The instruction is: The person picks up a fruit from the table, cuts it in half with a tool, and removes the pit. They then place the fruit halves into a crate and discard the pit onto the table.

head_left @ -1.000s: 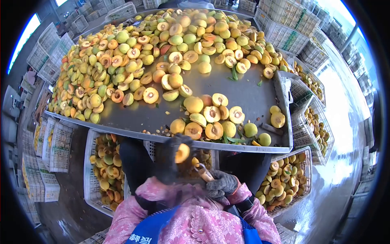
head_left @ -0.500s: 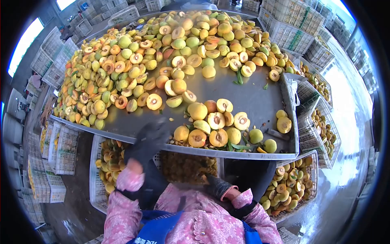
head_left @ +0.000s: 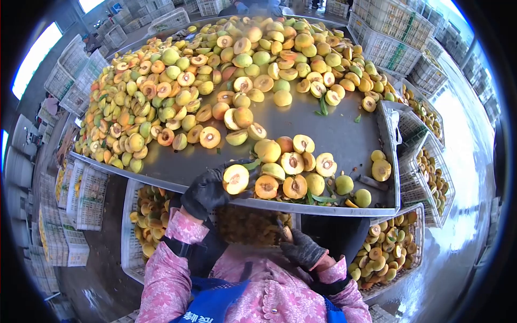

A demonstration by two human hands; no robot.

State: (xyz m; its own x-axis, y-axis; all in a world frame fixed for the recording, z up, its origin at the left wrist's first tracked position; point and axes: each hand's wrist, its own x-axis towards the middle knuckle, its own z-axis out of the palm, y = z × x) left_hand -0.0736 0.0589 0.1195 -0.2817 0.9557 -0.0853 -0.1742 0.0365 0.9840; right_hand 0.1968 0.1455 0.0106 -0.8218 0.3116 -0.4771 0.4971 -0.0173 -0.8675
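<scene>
My left hand (head_left: 206, 192), in a black glove, closes around a peach half (head_left: 236, 179) at the front edge of the metal table. The cut face of that half points up at me, and a green leaf (head_left: 252, 164) shows just behind it. A small cluster of peach halves (head_left: 292, 162) lies to the right of this hand. Lower down, in front of my body, my right hand (head_left: 305, 250) wears a dark grey glove. It grips a short knife-like tool with a wooden handle (head_left: 287, 234); its dark tip is hard to make out.
A large heap of halved peaches (head_left: 172, 91) covers the back and left of the metal table (head_left: 339, 126). Crates of peaches stand below: one at the left (head_left: 129, 237), one at the right (head_left: 419, 237). Stacked crates (head_left: 385, 46) rise behind on the right.
My left hand has moved right and closed on a peach half from the near end of the cluster. My right hand has risen slightly, and the tool in it now shows clearly.
</scene>
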